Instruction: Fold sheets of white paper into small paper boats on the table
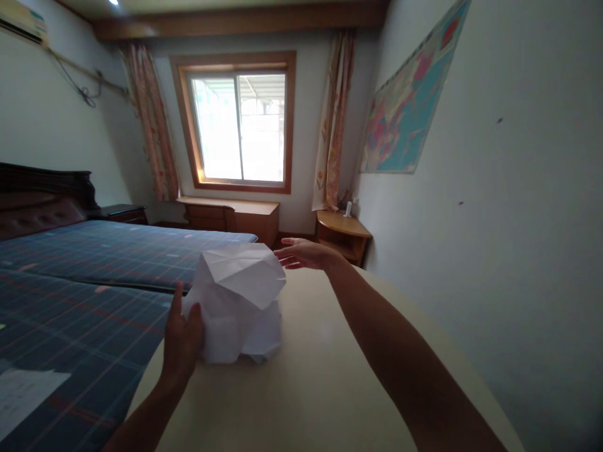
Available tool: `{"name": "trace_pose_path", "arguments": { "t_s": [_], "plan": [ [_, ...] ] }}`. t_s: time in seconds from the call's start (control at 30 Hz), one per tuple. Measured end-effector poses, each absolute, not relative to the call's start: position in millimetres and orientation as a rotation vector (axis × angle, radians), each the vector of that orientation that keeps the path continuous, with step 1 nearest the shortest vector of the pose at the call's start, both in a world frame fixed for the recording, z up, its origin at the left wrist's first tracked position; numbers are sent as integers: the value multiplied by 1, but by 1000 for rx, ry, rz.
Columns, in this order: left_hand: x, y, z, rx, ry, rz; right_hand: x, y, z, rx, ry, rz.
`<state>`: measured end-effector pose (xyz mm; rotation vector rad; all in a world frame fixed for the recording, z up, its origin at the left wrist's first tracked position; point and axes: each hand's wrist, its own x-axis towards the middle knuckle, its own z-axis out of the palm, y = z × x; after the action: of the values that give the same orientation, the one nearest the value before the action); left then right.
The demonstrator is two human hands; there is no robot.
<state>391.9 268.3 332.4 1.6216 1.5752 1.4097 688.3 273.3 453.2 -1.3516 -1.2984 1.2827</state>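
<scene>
While the left edge of the creased white paper [238, 301] is met by the left hand [183, 345], whether it is pinched there cannot be told. The sheet is seen left of centre, over the pale table [325, 383]. The right hand [308, 253] is held loosely spread by its upper right edge. Shaping or turning seems under way; closer contact by the right fingers would be called for.
</scene>
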Motion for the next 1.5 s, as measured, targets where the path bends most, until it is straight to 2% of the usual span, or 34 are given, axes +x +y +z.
{"name": "trace_pose_path", "arguments": {
  "t_s": [0.1,0.27,0.4,0.57,0.63,0.77,1.0,1.1,1.2,1.33,1.5],
  "plan": [
    [386,281,315,1575,1566,1306,683,299,444,-1516,-1344,1052],
    [386,282,285,1710,1646,1093,672,340,425,-1556,-1309,634],
    [395,261,255,1969,1691,929,661,361,403,-1621,-1332,489],
    [398,243,228,2190,1786,602,663,367,354,-1822,-1399,611],
    [396,238,227,2300,1786,579,669,364,336,-1892,-1449,705],
    [394,220,245,2516,1836,811,678,355,316,-1907,-1594,832],
    [392,199,306,2679,1885,1060,678,344,306,-1786,-1766,997],
    [399,202,303,2757,1656,1178,680,342,305,-1734,-1757,1033],
    [409,206,272,2870,1294,927,679,340,309,-1681,-1715,1020],
    [412,208,232,2777,1396,625,672,345,325,-1563,-1700,929],
    [410,204,233,2800,1341,381,656,366,353,-1471,-1731,689]
  ]
}}
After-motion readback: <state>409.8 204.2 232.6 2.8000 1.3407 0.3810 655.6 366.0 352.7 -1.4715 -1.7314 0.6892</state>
